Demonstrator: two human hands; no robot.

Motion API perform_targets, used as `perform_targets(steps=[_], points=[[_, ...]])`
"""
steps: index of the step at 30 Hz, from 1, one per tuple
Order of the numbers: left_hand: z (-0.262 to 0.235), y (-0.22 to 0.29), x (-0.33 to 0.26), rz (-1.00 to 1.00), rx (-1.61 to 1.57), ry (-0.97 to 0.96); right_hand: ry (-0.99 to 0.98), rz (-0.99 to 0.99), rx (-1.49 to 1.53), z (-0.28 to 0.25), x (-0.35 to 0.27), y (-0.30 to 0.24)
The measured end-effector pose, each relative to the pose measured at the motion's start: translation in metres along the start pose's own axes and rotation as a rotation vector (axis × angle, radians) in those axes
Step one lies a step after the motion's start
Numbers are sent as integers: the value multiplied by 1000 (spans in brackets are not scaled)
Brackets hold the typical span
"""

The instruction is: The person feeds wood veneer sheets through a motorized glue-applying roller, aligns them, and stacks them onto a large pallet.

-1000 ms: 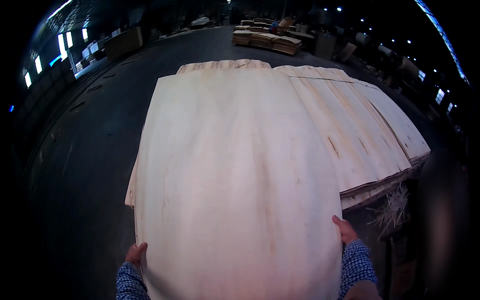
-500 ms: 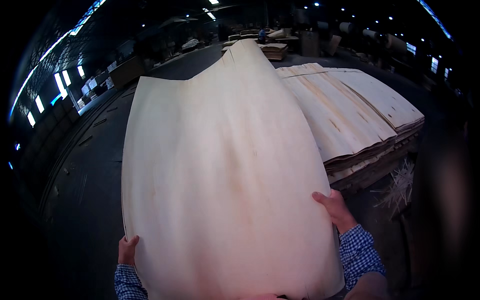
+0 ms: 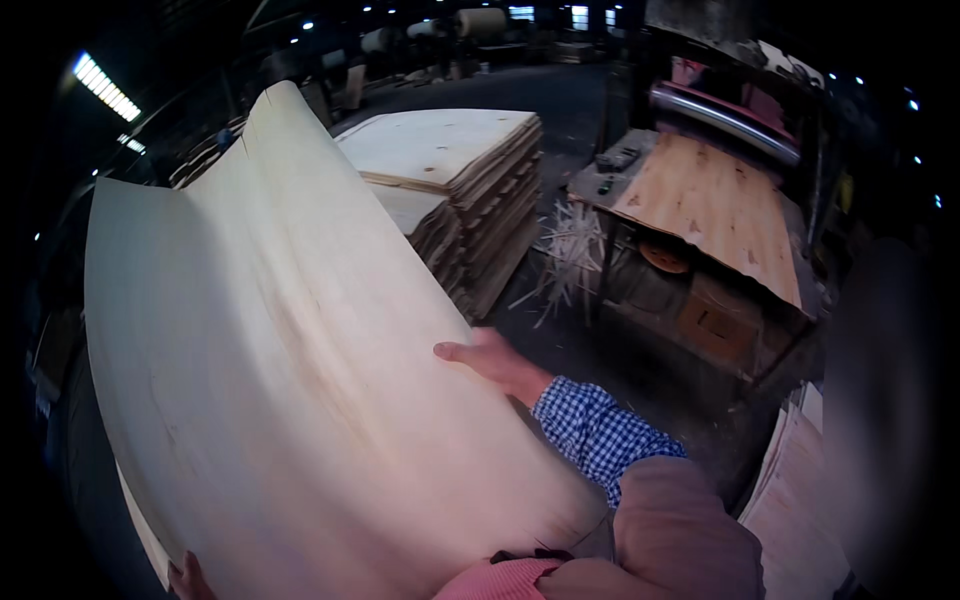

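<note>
A large, pale sheet of wood veneer [image 3: 300, 350] bows in front of me, its near end against my body and its far end rising to a peaked corner. My right hand [image 3: 493, 362] grips the right edge, thumb on the upper face and fingers hidden underneath. Low on the left edge, my left hand [image 3: 190, 578] holds the sheet too; only part of it shows at the bottom of the picture. The right forearm wears a blue checked sleeve [image 3: 600, 425].
Beyond the sheet stands a tall veneer stack [image 3: 490, 190]. To the right, a work table [image 3: 640, 215] bears a brown wood sheet [image 3: 715, 205] before a metal roller [image 3: 725, 120]. Wood strips [image 3: 575, 250] spill beside it. More sheets [image 3: 800, 500] lie at the lower right.
The view has swung right, bringing the roller table into sight. I still hold the veneer sheet in both hands; it now slants toward the left, and my left hand sits lower in the picture.
</note>
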State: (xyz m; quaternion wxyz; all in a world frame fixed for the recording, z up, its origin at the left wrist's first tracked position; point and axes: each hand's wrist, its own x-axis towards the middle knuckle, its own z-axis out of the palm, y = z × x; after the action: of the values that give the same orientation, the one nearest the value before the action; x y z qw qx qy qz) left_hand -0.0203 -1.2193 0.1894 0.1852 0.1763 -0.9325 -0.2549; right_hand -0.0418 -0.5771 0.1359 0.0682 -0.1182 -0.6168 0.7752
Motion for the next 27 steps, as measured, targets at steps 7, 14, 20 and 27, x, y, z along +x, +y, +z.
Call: perform_targets(steps=[7,14,20,27], points=[[138,230,9,129,-180,-405,348,-43,-16,-167,-35,-40],[311,430,30,614,-632,-666,695,-91,-11,-285,-58,-74],[393,615,-58,699,-643,-891,963,-162,52,-405,-109,-80],[471,813,-208,858,-685,-1068,1215,-165,32,-565,-175,-132]])
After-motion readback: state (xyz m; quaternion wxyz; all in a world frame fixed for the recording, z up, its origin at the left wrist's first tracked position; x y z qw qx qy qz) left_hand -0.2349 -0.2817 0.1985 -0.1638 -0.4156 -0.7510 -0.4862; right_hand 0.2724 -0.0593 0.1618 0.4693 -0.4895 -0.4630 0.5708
